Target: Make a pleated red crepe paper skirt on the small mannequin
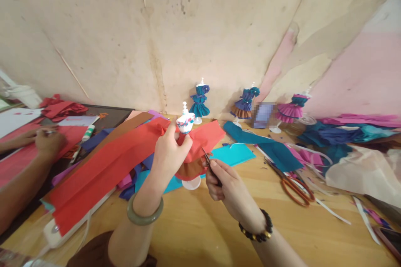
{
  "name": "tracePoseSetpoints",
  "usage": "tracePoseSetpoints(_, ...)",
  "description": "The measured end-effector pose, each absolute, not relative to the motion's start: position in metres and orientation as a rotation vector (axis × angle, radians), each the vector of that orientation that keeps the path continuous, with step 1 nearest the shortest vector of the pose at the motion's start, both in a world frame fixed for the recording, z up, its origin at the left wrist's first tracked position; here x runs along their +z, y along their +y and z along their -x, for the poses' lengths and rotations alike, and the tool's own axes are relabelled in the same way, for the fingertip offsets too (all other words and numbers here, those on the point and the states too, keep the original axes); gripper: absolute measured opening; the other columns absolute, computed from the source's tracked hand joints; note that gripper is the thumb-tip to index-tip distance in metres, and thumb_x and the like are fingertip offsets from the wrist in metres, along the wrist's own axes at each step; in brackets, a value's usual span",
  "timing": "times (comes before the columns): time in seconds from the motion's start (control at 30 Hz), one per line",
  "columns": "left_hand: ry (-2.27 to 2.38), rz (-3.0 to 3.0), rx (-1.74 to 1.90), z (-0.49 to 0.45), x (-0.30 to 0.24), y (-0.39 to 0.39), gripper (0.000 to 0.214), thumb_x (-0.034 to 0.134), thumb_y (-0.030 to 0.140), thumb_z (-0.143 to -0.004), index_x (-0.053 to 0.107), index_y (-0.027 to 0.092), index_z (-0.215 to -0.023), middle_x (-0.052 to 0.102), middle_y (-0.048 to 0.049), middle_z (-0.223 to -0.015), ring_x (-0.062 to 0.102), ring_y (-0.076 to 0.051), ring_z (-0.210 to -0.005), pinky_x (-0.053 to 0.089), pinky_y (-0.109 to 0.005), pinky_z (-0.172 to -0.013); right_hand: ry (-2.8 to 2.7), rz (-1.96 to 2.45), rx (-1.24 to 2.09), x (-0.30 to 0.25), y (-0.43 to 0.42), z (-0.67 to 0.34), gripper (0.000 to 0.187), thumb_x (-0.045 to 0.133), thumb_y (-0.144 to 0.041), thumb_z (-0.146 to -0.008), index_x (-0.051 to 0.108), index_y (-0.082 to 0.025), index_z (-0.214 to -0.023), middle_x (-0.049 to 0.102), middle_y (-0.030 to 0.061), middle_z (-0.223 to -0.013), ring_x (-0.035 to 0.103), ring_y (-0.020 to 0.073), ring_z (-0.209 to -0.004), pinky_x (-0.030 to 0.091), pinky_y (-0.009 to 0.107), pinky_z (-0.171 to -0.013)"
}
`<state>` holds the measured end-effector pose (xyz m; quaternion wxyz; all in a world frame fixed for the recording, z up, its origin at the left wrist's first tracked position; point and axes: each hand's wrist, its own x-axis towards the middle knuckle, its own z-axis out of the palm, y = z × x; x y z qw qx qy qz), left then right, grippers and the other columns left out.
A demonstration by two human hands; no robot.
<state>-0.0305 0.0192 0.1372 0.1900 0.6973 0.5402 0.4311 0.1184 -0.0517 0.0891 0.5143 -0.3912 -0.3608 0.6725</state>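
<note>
My left hand is closed round a small white mannequin wrapped in red crepe paper, with a brown paper skirt below and a round white base on the wooden table. My right hand grips small dark scissors whose blades point up at the red paper's edge. A long red paper strip trails left from the mannequin.
Three dressed mini mannequins stand by the wall. Orange-handled scissors lie to the right among paper scraps and a teal sheet. Another person's hand works on red paper at left, near a glue stick.
</note>
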Motion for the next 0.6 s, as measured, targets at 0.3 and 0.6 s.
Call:
tracePoseSetpoints(0.3,1.552,-1.984,1.173,0.0296,0.1383,0.0176,0.046,0.055,0.03,-0.084,0.056,0.02,-0.13,0.069,-0.0015,-0.077,0.063,-0.02,-0.071,0.044,-0.028,-0.063,-0.863,0.96,1.633,0.0926,-0.0489,-0.1193,0.05,0.069,-0.066,-0.074,0.048,-0.021,-0.083,0.034,-0.0123,-0.055,0.016,0.0016,-0.04,0.008,0.02,-0.04)
tracePoseSetpoints(0.6,1.53,-1.965,1.191,0.0333,0.1398,0.0183,0.039,0.055,0.029,-0.085,0.059,0.019,-0.123,0.07,-0.0016,-0.078,0.064,-0.02,-0.072,0.044,-0.027,-0.064,-0.84,0.953,1.646,0.0901,-0.0503,-0.1217,0.048,0.071,-0.062,-0.073,0.047,-0.021,-0.084,0.035,-0.0118,-0.055,0.018,0.0021,-0.04,0.009,0.021,-0.04)
